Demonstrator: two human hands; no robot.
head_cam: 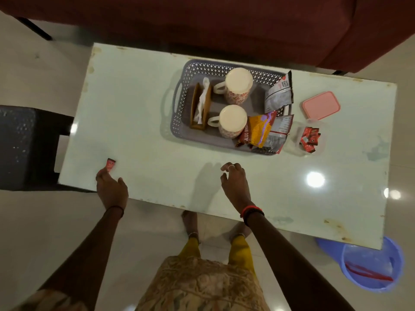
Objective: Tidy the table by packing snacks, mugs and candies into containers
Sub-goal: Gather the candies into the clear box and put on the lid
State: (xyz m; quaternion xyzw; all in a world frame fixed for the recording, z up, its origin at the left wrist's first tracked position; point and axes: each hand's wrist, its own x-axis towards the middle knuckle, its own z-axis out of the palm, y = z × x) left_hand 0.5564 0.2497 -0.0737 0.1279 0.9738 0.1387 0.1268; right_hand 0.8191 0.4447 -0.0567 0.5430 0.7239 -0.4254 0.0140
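Pale table (139, 104): basket (179, 122), candy tub (292, 145), pink lid (320, 105), loose candy (110, 164).

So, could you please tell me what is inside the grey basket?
The grey basket holds two mugs, a wooden napkin holder and several snack packets. Whatever lies beneath the packets is covered.

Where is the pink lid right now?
The pink lid lies on the table's far right part, beside the grey basket and just behind the clear candy box.

Grey lattice basket (177, 113) — pink lid (320, 105), red candies (310, 140) — floral-patterned mugs (238, 87).
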